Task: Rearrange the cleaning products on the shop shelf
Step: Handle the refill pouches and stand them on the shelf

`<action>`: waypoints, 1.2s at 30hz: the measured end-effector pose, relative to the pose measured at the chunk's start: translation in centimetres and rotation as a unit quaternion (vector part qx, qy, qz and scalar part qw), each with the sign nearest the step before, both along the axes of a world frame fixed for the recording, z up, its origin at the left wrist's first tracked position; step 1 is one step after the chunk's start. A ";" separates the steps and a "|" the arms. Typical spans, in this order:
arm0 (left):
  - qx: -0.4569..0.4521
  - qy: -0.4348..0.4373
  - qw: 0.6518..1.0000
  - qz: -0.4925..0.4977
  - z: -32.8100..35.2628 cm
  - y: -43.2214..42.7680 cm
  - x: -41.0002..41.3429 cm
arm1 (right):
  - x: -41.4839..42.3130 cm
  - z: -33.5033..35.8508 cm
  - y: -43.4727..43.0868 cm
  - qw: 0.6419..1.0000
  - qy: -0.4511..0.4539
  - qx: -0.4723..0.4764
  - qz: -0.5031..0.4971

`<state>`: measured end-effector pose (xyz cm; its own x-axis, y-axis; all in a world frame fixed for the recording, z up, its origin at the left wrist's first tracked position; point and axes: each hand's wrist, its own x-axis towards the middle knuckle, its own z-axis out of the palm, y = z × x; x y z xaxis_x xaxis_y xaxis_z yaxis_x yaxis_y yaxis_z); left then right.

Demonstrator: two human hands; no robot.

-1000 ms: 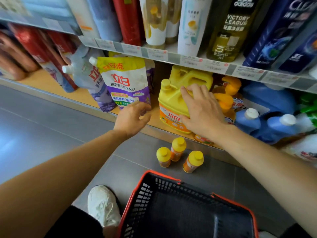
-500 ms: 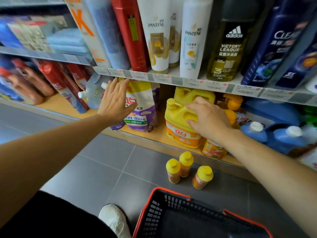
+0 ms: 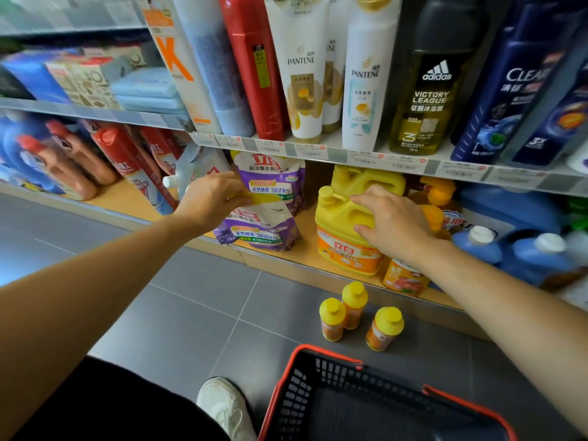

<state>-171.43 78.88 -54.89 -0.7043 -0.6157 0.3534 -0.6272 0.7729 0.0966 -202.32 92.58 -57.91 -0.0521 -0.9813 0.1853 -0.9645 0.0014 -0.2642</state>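
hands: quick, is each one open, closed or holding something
Left hand: holding the front purple pouch by its top.
Right hand: on the yellow jug; gripping or resting cannot be told.
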 end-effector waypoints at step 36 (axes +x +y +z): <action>0.445 0.332 0.830 -0.052 6.0 19.1 -6.0 | -0.5 10.8 16.2 0.849 -0.497 -0.175 -0.028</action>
<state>-177.46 98.00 -48.84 -0.6021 -0.7888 0.1232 -0.1420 0.2577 0.9557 -202.82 108.78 -47.10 -0.3985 -0.8658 0.3025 -0.2653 -0.2068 -0.9417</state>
